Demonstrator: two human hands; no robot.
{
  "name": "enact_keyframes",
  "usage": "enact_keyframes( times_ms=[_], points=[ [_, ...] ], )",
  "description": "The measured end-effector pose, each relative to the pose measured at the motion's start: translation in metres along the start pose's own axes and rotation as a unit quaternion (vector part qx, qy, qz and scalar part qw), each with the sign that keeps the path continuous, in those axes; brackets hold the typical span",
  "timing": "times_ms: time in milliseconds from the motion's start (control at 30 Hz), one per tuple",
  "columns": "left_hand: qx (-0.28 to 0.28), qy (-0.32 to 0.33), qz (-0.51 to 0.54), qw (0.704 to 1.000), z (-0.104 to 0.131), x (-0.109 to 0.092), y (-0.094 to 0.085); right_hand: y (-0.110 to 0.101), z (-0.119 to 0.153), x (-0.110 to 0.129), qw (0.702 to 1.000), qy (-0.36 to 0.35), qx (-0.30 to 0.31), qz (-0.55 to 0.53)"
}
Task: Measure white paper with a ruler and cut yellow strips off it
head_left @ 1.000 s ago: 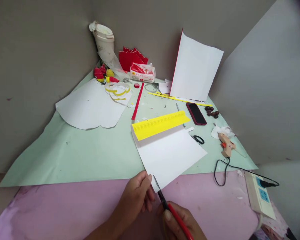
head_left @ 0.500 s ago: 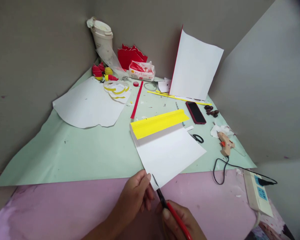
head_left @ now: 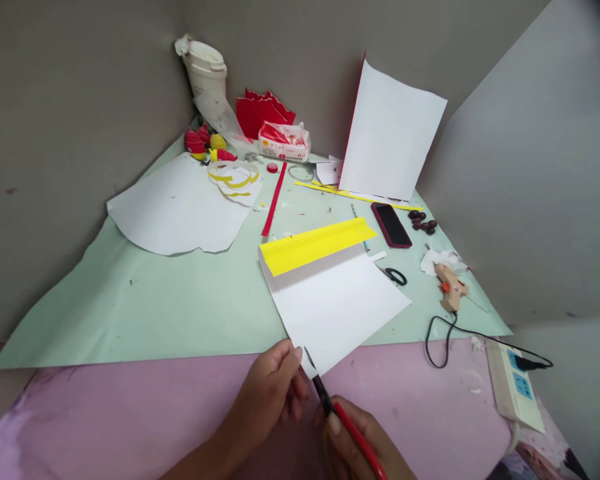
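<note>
A sheet of paper (head_left: 335, 307), white on the facing side, has its far end curled over to show a yellow back with ruled lines. Its near corner is pinched between the thumb and fingers of my left hand (head_left: 275, 383). In my right hand (head_left: 357, 440) are red-handled scissors (head_left: 324, 393), with their dark blades at the paper's near edge, just right of my left thumb. One blade lies over the white face and the other is hidden beneath. The lower fingers of my right hand are partly out of sight.
A phone (head_left: 391, 225), black-handled scissors (head_left: 396, 276) and a glue gun (head_left: 450, 287) lie right, its cord running to a power strip (head_left: 515, 383). White paper (head_left: 180, 207) lies left; a standing sheet (head_left: 393, 130), tissue pack (head_left: 284, 141) and bucket (head_left: 206, 70) are behind.
Almost nothing differs. The view has shifted very slightly; both hands, the paper and the scissors keep nearly the same positions.
</note>
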State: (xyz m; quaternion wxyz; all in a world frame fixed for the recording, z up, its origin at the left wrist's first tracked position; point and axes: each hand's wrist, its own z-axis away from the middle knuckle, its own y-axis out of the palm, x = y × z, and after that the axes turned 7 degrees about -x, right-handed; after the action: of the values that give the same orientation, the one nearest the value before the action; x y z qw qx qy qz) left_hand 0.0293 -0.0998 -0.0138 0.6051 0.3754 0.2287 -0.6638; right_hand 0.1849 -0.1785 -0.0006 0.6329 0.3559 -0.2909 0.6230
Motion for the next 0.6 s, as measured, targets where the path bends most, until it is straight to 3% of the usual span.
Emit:
enact_keyframes(
  times_ms=[267,600],
  points=[
    [0.002,0.002,-0.002,1.000,-0.0007,-0.0003,0.0011,-0.0018,-0.0041,0.0038,1.000,0.013,0.016,0.017],
    [-0.038,0.029,-0.015,0.999,0.0012,0.0022,0.0019,-0.0033,-0.0044,-0.0034,0.999,0.013,0.025,0.015]
  ],
)
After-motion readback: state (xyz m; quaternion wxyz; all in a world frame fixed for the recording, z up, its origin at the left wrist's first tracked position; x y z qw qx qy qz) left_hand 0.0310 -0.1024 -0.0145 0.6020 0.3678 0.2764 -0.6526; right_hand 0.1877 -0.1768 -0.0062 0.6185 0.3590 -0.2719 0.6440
